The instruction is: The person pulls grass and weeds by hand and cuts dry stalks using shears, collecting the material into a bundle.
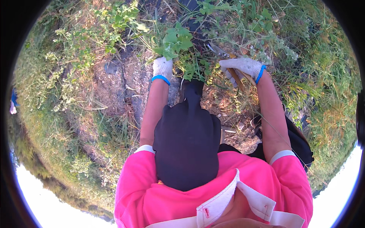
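Note:
My left hand, in a white knit glove with a blue cuff, is closed at the base of a broad-leaved green plant. Its leaves hide most of my fingers. To the right, my right hand wears a matching glove and grips a pair of hand shears by the brown handles. The shears' metal jaws point up and left, towards the plant but apart from my left hand. Between my hands, more leafy stems hang over a dark shoe or boot.
My bent knee in dark cloth rises between my arms. Black sheeting and bare litter-strewn soil show at left. Weeds and tall grass surround me. A long thin stalk crosses my right forearm.

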A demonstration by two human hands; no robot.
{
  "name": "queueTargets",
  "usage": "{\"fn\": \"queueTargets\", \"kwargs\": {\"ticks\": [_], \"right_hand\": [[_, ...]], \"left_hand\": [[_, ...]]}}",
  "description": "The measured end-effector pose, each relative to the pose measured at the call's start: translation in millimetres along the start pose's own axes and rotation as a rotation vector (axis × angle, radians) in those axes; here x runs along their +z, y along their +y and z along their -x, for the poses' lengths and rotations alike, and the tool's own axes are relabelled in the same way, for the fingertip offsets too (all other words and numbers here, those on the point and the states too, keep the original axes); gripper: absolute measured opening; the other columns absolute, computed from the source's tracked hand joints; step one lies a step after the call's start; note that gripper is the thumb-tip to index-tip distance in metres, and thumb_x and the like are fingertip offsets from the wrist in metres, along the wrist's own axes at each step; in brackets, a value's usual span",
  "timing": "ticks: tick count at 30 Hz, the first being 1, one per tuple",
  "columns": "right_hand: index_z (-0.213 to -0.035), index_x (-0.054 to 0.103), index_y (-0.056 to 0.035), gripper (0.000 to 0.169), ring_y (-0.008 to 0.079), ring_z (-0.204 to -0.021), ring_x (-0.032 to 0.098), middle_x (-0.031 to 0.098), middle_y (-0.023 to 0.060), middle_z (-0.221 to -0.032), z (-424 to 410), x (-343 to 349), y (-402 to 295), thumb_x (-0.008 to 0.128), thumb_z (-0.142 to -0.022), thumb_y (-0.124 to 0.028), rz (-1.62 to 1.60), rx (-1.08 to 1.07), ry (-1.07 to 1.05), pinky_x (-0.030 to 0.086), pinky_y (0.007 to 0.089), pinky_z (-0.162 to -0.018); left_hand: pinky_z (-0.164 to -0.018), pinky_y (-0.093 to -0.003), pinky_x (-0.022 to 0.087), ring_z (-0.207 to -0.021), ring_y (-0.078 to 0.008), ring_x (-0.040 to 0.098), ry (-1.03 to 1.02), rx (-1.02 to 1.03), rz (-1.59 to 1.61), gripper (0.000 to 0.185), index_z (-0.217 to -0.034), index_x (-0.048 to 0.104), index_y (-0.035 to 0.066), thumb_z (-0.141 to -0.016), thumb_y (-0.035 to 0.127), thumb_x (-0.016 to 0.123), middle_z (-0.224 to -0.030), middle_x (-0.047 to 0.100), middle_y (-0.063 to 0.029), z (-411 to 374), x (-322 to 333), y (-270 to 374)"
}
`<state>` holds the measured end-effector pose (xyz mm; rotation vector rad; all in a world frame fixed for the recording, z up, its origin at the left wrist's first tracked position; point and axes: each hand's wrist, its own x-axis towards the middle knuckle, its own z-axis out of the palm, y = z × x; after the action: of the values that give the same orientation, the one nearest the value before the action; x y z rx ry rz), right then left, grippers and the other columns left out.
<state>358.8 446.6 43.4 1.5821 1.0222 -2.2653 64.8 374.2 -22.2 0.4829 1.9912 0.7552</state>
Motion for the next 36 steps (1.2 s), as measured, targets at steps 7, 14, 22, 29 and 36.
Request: {"fn": "queueTargets", "kwargs": {"ticks": [7,14,22,29,36], "right_hand": [[-0.074,0.064,-0.0007,0.053,0.0230,-0.054,0.064,0.062,0.0134,-0.060,2,0,-2,0.067,-0.084,-0.053,0.117,-0.073,0.072,0.055,0.0361,-0.058],[-0.092,0.067,-0.0009,0.061,0.0202,-0.052,0.061,0.065,0.0124,-0.066,-57,0,-12,0.067,-0.077,-0.060,0.443,0.017,-0.008,0.050,0.0349,-0.052],[-0.122,0.062,-0.0078,0.060,0.0216,-0.058,0.065,0.066,0.0105,-0.083,-77,5,-49,0.067,-0.081,-0.051,0.570,0.044,-0.148,0.056,0.0377,-0.052],[-0.100,0.066,-0.0095,0.046,0.0202,-0.054,0.062,0.062,0.0073,-0.071,-68,4,-53,0.077,-0.073,-0.044,0.419,0.098,-0.118,0.054,0.0365,-0.048],[-0.078,0.066,-0.0021,0.040,0.0207,-0.052,0.062,0.063,0.0103,-0.065,-66,22,-60,0.073,-0.079,-0.042,0.437,-0.074,-0.106,0.053,0.0350,-0.049]], "left_hand": [[-0.087,-0.0341,0.046,-0.097,-0.0194,0.060,-0.277,0.124,0.148,0.046,-0.114,0.066,0.000,-0.084,0.036,0.069,-0.110,0.068,-0.0106,-29,32,-21],[-0.057,-0.0297,0.051,-0.067,-0.0120,0.059,-0.404,-0.149,0.266,0.023,-0.102,0.066,0.007,-0.084,0.020,0.074,-0.090,0.066,-0.0032,-38,52,-5],[-0.044,-0.0310,0.044,-0.050,-0.0134,0.048,-0.554,-0.470,0.552,0.011,-0.090,0.056,0.009,-0.096,0.018,0.058,-0.062,0.050,-0.0004,-27,52,21],[-0.047,-0.0277,0.042,-0.049,-0.0142,0.042,-0.620,-0.616,0.967,0.015,-0.088,0.050,0.012,-0.097,0.021,0.058,-0.059,0.043,-0.0001,-16,53,-3],[-0.061,-0.0303,0.052,-0.065,-0.0153,0.057,-0.421,-0.293,0.524,0.019,-0.101,0.066,0.001,-0.090,0.018,0.066,-0.076,0.061,-0.0043,-35,43,-23]]}}
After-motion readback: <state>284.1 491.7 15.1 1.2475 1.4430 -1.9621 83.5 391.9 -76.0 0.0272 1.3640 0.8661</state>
